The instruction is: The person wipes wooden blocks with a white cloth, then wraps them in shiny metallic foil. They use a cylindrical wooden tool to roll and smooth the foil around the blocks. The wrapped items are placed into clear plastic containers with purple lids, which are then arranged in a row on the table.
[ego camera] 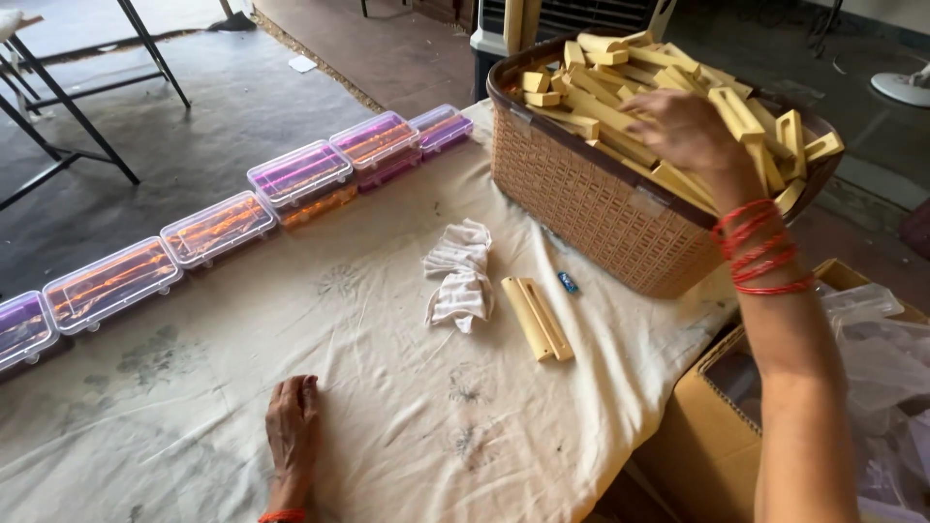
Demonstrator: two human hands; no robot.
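While left hand rests flat — right hand touches basket's sticks.

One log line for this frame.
right hand: reaching among cream plastic pieces in woven basket | left hand: flat on cloth-covered table

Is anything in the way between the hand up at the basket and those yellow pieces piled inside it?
Nothing visible. The right hand already rests on top of the yellow pieces heaped in the open basket. The left hand lies flat on the cloth-covered table.
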